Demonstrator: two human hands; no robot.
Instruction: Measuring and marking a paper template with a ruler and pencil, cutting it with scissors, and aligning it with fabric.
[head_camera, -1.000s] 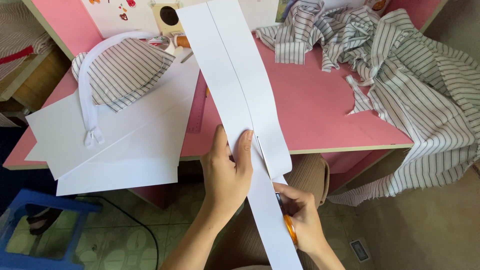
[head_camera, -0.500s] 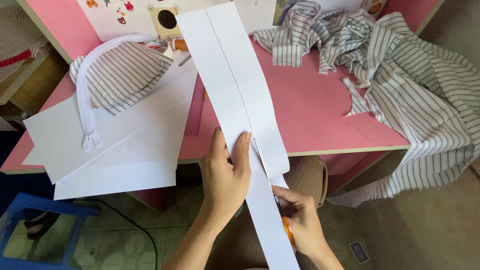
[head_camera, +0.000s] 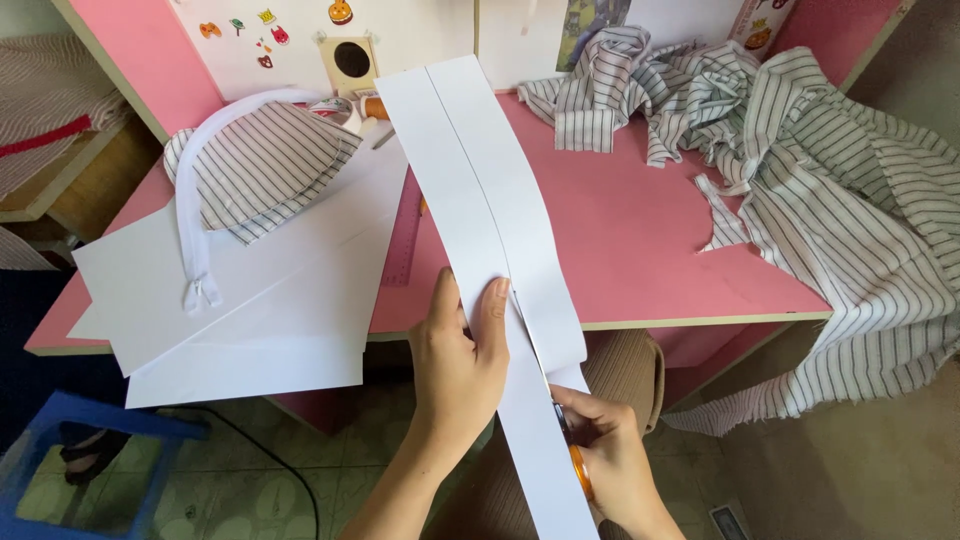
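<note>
A: Starting at the far left, what's there?

B: A blue stool (head_camera: 95, 450) on the floor, cut off by the bottom edge, with something dark under it that I can't make out. Above it, white sheets of paper (head_camera: 250, 310) overhang the front of the pink table (head_camera: 640, 250). A striped pouch (head_camera: 255, 165) with a white zipper (head_camera: 195, 230) lies on them; the zipper pull hangs down over the paper.

A: And the hands?

B: The left hand (head_camera: 462, 365) lies flat on a long white paper strip (head_camera: 480, 190), fingers straight and together, thumb spread out to the side, pressing rather than gripping. The strip runs from the back of the table over its front edge and down toward the person's lap; its lower end is cut off by the frame. A cut line runs down its middle.

A: The right hand?

B: The right hand (head_camera: 610, 465) is closed around orange-handled scissors (head_camera: 575, 460), just below the table edge. The blades are mostly hidden by the paper and the fingers, so I can't tell how far apart they stand.

A: Further right?

B: A heap of striped cloth (head_camera: 800, 170) covers the table's right corner and drapes off its side. A pink ruler (head_camera: 405, 245) lies on the table, its left edge under the sheets, and a small orange thing behind the strip is too hidden to name.
</note>
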